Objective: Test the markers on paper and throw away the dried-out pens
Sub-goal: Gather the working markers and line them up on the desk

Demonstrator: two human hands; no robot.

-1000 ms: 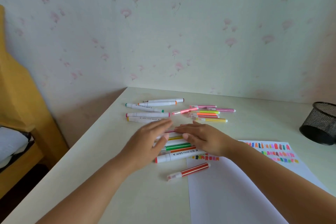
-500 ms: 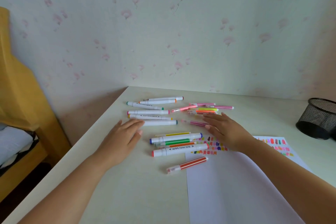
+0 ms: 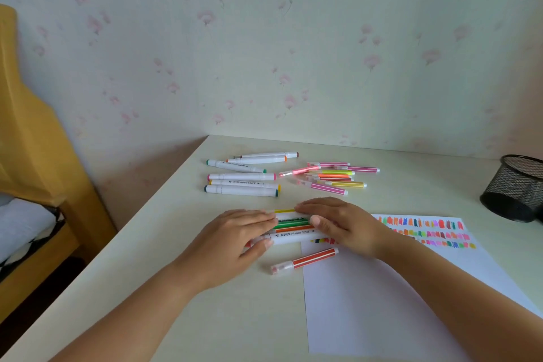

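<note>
A small cluster of markers (image 3: pixel 291 226) lies mid-table: a thin yellow one, a green one, an orange one and a thick white marker. My left hand (image 3: pixel 235 241) rests flat on the cluster's left end, fingers straight. My right hand (image 3: pixel 343 223) rests flat on its right end, covering the tips. A red striped pen (image 3: pixel 305 261) lies alone just in front, partly on the white paper (image 3: pixel 367 303). The paper carries rows of colour swatches (image 3: pixel 426 232) at its far right.
Several thick white markers (image 3: pixel 242 182) lie at the back left, and thin pink, orange and yellow pens (image 3: pixel 332 176) at the back middle. A black mesh pen cup (image 3: pixel 514 188) stands at the right. A yellow bed frame (image 3: pixel 35 156) is beyond the table's left edge.
Half a second ago my hands were spread apart on either side of the markers. Both have come back together onto the cluster's two ends.
</note>
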